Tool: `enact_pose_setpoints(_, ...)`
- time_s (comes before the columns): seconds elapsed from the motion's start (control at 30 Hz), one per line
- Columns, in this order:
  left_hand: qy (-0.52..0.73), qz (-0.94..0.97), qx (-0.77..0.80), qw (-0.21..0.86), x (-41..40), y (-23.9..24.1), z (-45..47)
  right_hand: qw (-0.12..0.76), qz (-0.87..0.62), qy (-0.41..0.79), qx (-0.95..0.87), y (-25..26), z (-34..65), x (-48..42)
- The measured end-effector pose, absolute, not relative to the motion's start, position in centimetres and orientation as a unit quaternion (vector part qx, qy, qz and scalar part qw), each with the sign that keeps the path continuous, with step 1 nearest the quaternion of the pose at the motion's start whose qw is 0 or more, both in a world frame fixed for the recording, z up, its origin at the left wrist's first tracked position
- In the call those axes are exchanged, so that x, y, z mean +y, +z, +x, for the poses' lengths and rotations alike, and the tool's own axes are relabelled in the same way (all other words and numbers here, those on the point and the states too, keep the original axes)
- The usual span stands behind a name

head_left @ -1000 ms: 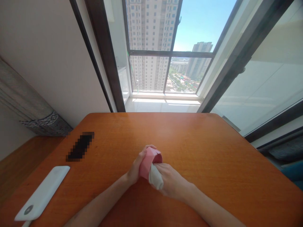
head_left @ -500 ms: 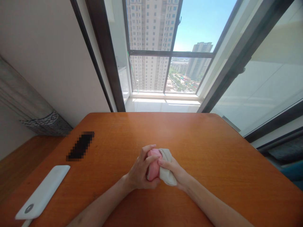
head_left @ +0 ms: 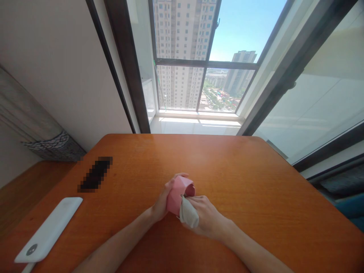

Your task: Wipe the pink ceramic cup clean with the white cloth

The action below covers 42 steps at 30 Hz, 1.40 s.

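A pink faceted cup-like container (head_left: 175,195) is gripped from its left side by my left hand (head_left: 161,204). Its round opening faces right, toward my other hand. My right hand (head_left: 209,216) holds a pale grey-white cloth (head_left: 189,213), and its fingers reach to the container's opening with part of the cloth. The rest of the cloth hangs below the rim. Some fingertips of my right hand are hidden inside or behind the rim. Both hands are above the near middle of the wooden table (head_left: 182,151).
On the table's left lies a white flat power strip-like device (head_left: 49,229) with a cord at its near end. A dark pixelated object (head_left: 96,174) lies beyond it. A grey curtain (head_left: 57,140) hangs at the left, and a window (head_left: 204,64) stands past the table.
The pink container has turned so its opening shows on the right. My right hand has shifted from holding the cloth against its side to the opening, fingers reaching in.
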<state>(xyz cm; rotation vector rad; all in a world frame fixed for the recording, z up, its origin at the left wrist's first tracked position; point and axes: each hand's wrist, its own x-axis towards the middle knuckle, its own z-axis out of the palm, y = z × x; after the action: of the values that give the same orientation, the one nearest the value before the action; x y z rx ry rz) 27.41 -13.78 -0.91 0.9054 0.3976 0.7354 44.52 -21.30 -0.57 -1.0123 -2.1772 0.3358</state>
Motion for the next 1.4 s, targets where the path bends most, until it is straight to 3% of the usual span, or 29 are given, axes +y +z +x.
enact_pose_setpoints(0.07, 0.382, 0.484, 0.179, 0.766, -13.9, -1.5, 27.3, 0.422, -0.444, 0.261, -0.746, -0.1, 44.5, -21.4)
enact_pose_setpoints(0.17, 0.446, 0.663, 0.143, 0.583, -13.8, -2.6, 26.9, 0.517, -0.473, 0.492, -0.516, 0.9, 44.7, -21.1)
enact_pose_setpoints(0.27, 0.457, 0.789, 0.102, 0.397, -13.3, -3.3, 26.5, 0.535, -0.406, 0.660, -0.337, 1.6, 45.1, -20.7)
enact_pose_setpoints(0.33, 0.450, 0.823, 0.082, 0.338, -13.2, -3.3, 26.4, 0.522, -0.366, 0.709, -0.300, 1.7, 45.1, -20.7)
enact_pose_setpoints(0.47, 0.497, 0.757, 0.113, 0.409, -13.9, -2.8, 26.8, 0.505, -0.385, 0.627, -0.451, 1.3, 44.5, -21.3)
enact_pose_setpoints(0.63, 0.450, 0.518, 0.151, 0.711, -14.5, -1.8, 27.6, 0.409, -0.415, 0.294, -0.758, 0.6, 43.8, -21.6)
enact_pose_setpoints(0.73, 0.390, 0.448, 0.174, 0.786, -14.4, -1.2, 27.8, 0.360, -0.383, 0.179, -0.831, 0.1, 43.9, -21.5)
enact_pose_setpoints(0.8, 0.383, 0.442, 0.191, 0.788, -14.3, -1.2, 27.8, 0.381, -0.414, 0.200, -0.802, -0.2, 43.9, -21.5)
enact_pose_setpoints(0.87, 0.408, 0.492, 0.186, 0.746, -14.2, -1.5, 27.6, 0.435, -0.468, 0.305, -0.706, -0.2, 44.0, -21.5)
enact_pose_setpoints(1.03, 0.461, 0.749, 0.110, 0.463, -13.3, -3.0, 26.5, 0.538, -0.415, 0.629, -0.377, 1.3, 44.8, -21.0)
enact_pose_setpoints(1.13, 0.460, 0.785, 0.112, 0.399, -13.1, -3.2, 26.3, 0.524, -0.358, 0.707, -0.312, 2.0, 45.0, -20.8)
enact_pose_setpoints(1.27, 0.496, 0.727, 0.122, 0.459, -14.0, -2.7, 26.8, 0.507, -0.400, 0.613, -0.455, 1.4, 44.5, -21.4)
enact_pose_setpoints(1.4, 0.467, 0.543, 0.155, 0.681, -14.6, -1.8, 27.6, 0.435, -0.446, 0.361, -0.694, 0.3, 43.9, -21.9)
